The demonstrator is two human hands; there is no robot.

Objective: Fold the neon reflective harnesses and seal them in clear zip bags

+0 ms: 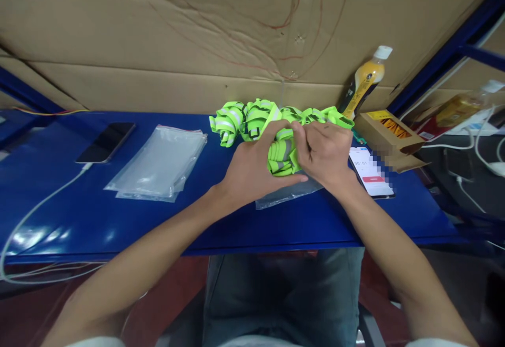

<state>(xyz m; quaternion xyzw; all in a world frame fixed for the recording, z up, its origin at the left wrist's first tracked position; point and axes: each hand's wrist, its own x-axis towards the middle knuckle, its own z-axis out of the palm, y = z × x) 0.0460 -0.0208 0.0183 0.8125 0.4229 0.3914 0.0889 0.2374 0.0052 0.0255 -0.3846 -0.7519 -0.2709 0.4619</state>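
Note:
My left hand (252, 165) is wrapped around a rolled bundle of neon-green reflective strap (281, 156) with grey bands. Against the bundle's right side, my right hand (325, 152) is closed with its fingers curled; its fingertips are partly hidden. Beneath both hands lies a clear plastic bag (276, 197), mostly covered by them. Just behind, several more rolled green reflective straps (231, 120) sit in a row along the back of the blue table. To the left rests a small stack of clear zip bags (160, 162).
A black phone (106, 141) on a white cable lies at the left of the blue table (221, 231). At right are a phone showing a timer (371, 172), an open cardboard box (390, 134) and a yellow drink bottle (365, 83). A cardboard wall (158, 83) stands behind.

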